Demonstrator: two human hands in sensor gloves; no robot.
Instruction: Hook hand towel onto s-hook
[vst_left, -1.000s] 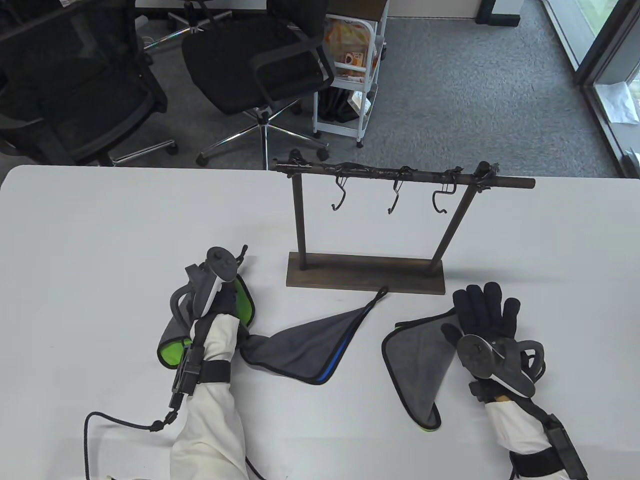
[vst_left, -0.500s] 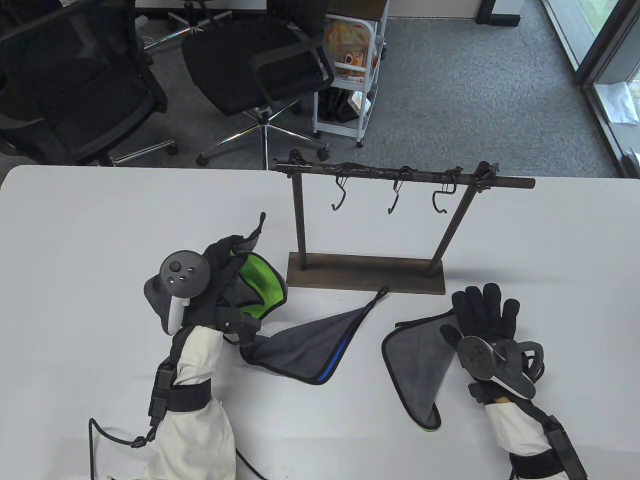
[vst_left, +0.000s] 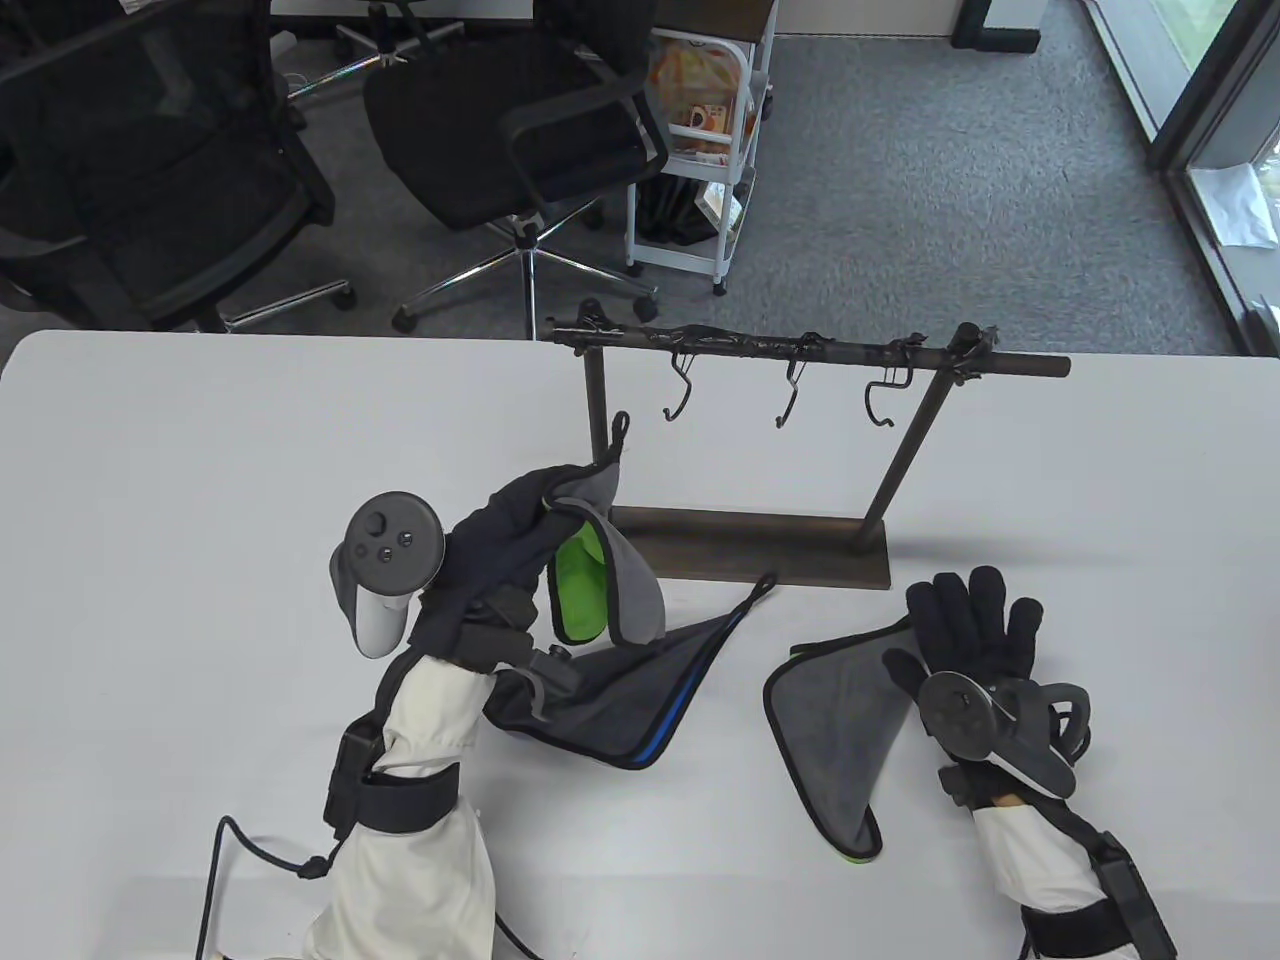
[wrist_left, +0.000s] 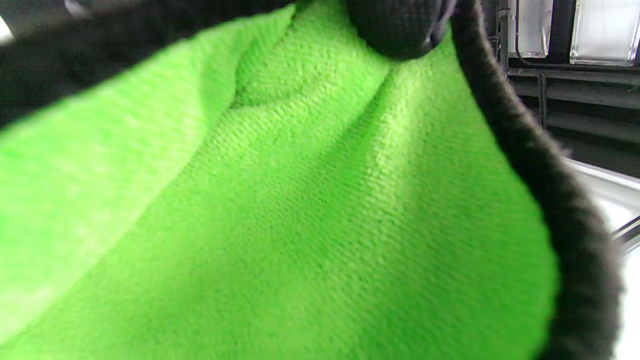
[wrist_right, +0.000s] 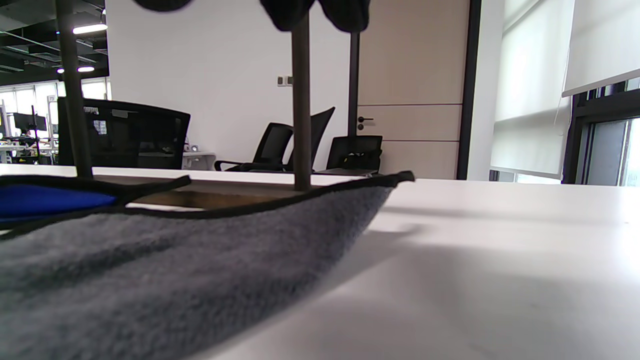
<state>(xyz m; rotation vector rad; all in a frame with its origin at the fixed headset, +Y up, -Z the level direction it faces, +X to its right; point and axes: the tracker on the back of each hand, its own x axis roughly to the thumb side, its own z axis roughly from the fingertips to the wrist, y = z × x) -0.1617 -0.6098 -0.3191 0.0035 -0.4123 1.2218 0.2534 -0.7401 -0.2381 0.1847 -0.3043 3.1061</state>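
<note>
No writing is readable. The left hand grips a green-lined towel near the left S-hook at one o'clock; the right hand rests flat, fingers spread, on a grey towel on the desk.

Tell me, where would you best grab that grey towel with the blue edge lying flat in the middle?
Probably by the corner of the grey blue-edged towel that carries the small black loop, coming from above: that corner points toward the dark wooden rack, so the loop leads.
</note>
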